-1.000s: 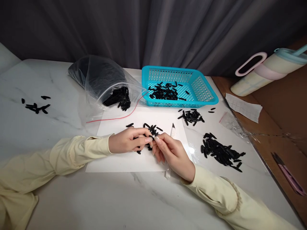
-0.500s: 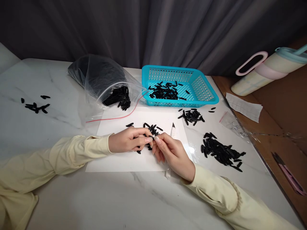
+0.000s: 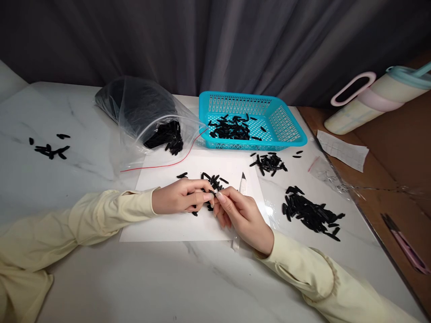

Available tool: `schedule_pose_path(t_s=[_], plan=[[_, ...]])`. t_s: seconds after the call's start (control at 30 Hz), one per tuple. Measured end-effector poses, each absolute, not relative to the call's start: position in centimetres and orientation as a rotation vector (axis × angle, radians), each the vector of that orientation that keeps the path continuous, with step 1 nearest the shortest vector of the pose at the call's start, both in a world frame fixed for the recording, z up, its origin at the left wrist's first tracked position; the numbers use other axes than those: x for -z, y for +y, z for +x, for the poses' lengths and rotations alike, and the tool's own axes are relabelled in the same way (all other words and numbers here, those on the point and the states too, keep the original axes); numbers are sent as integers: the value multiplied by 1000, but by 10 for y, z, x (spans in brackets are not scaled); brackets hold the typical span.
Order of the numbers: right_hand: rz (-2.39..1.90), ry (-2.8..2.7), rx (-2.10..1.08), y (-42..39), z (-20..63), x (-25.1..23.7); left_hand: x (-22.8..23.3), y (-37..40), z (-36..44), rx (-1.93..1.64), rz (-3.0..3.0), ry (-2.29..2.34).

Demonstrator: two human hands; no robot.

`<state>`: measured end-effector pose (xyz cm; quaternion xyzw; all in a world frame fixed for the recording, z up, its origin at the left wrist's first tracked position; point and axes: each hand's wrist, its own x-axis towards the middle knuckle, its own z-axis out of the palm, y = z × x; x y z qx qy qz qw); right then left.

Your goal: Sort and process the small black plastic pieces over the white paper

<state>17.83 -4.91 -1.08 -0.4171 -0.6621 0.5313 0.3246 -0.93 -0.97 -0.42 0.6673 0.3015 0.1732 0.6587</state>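
Note:
Over a white sheet [image 3: 151, 229], my left hand [image 3: 183, 196] and my right hand [image 3: 244, 215] meet with fingertips close together. Both are closed in a pinch on a small, thin black piece [image 3: 213, 193], mostly covered by the fingers. Beneath and behind the fingers lies a small heap of similar slim black pieces [image 3: 215, 180], partly hidden by my hands. A white pen-like tool with a dark pointed tip [image 3: 243, 181] lies on the sheet, partly under my right hand.
A blue basket [image 3: 296, 137] holds many black pieces. Left of it lies an open clear zip bag [image 3: 134, 152] full of them. More piles [image 3: 311, 213] lie at right, with a few pieces [image 3: 50, 151] far left. A tumbler [image 3: 370, 101] and pink-handled scissors-like tool [image 3: 406, 246] sit rightmost.

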Motion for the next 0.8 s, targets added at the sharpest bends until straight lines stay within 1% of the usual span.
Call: schedule_pose_path(t_s=[0.53,0.8], plan=[[-1071,-1702,-1433,-49,179,11,-3,-11,-9,-401,1437,697],[-1053,-1817,-1369,-50,179,9,-5,-14,-9,-435,1350,747]])
